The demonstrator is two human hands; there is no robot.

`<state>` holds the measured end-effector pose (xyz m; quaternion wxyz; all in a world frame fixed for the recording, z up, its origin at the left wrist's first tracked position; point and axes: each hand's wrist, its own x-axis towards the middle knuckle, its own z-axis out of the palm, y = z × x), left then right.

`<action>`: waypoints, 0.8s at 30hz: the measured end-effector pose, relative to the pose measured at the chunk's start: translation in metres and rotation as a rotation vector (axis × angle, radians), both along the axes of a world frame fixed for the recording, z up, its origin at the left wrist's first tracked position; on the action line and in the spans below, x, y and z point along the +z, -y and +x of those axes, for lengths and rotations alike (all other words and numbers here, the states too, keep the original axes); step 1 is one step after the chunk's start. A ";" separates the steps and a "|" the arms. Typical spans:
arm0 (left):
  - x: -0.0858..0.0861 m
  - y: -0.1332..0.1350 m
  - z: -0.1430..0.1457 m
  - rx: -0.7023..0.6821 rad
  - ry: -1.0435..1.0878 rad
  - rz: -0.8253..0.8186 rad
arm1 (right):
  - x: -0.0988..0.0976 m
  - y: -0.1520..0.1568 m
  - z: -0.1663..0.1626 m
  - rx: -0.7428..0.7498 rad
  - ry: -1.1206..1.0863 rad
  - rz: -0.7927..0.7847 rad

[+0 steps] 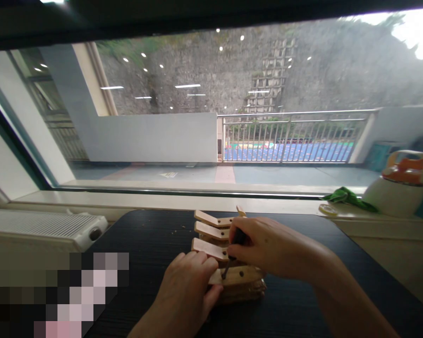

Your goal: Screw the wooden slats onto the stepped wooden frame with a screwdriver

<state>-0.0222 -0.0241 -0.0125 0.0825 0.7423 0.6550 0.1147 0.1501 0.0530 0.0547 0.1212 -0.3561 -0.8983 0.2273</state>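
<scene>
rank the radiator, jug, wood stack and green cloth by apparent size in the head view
1. radiator
2. wood stack and jug: about alike, and the stack is nearer, so unranked
3. green cloth

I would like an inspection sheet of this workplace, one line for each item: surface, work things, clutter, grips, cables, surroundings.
surface: dark table, with pale crumbs near the wood.
job's things: wooden slat piece, several slats fanned over a base; dark tool, its tip on the base.
clutter: green cloth, white jug with an orange lid, and pale ring, all on the sill at the right.
grips: left hand clasps the near end of the wooden slat piece; right hand is closed on the dark tool.
cables: nothing seen.
surroundings: window, railing outside, white radiator at the left.
</scene>
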 end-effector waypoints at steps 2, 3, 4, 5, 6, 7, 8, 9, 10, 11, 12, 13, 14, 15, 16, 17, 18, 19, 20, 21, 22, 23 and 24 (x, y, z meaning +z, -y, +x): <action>0.000 0.001 0.000 0.006 0.002 0.004 | -0.001 0.000 0.001 -0.015 0.000 0.016; 0.000 0.000 0.000 0.005 0.002 0.007 | -0.001 0.000 0.001 -0.013 -0.002 0.019; 0.000 0.000 0.000 0.004 0.000 0.008 | 0.000 0.000 0.002 -0.004 -0.005 0.017; -0.001 0.000 0.000 0.002 -0.003 0.007 | 0.000 0.001 0.004 0.009 -0.011 0.007; -0.001 0.000 0.000 -0.001 -0.006 0.008 | 0.001 0.001 0.005 0.028 -0.019 -0.008; -0.001 -0.001 0.000 -0.005 -0.008 0.008 | 0.001 0.001 0.007 0.048 -0.027 -0.021; 0.000 -0.001 0.000 -0.008 -0.008 0.008 | 0.002 0.001 0.008 0.064 -0.037 -0.028; 0.000 -0.001 0.000 -0.010 -0.006 0.007 | 0.002 0.001 0.009 0.074 -0.047 -0.030; 0.001 -0.001 0.000 -0.008 -0.003 0.006 | 0.003 0.001 0.009 0.079 -0.054 -0.026; 0.001 -0.001 0.000 -0.008 -0.001 0.002 | 0.003 0.001 0.009 0.079 -0.057 -0.023; 0.001 -0.001 0.000 -0.005 0.001 -0.002 | 0.003 0.000 0.009 0.078 -0.058 -0.022; 0.001 -0.001 0.000 -0.004 0.002 -0.004 | 0.003 -0.001 0.009 0.076 -0.057 -0.025; 0.001 -0.001 0.000 -0.004 0.003 -0.002 | 0.002 -0.001 0.008 0.076 -0.054 -0.029; 0.001 -0.001 0.000 -0.006 0.004 0.001 | 0.002 -0.002 0.008 0.077 -0.050 -0.033; 0.000 -0.001 0.000 -0.006 0.005 0.007 | 0.002 -0.002 0.007 0.073 -0.047 -0.032; 0.000 -0.001 0.000 -0.008 0.005 0.011 | 0.001 -0.002 0.006 0.066 -0.043 -0.028; -0.001 -0.001 -0.001 -0.008 0.005 0.016 | 0.001 -0.002 0.005 0.054 -0.039 -0.021; -0.001 0.000 -0.001 -0.010 0.006 0.017 | 0.000 -0.002 0.005 0.039 -0.035 -0.014; -0.002 0.000 -0.001 -0.010 0.007 0.017 | 0.000 -0.002 0.004 0.026 -0.033 -0.009; -0.002 0.000 -0.001 -0.011 0.010 0.016 | 0.000 -0.002 0.003 0.017 -0.033 -0.005; -0.002 -0.001 -0.001 -0.009 0.013 0.017 | -0.001 -0.001 0.003 0.016 -0.033 -0.003; -0.002 -0.001 -0.001 -0.008 0.014 0.017 | -0.001 -0.001 0.004 0.020 -0.034 -0.004; -0.002 -0.001 -0.001 -0.006 0.013 0.016 | 0.000 -0.001 0.004 0.027 -0.038 -0.006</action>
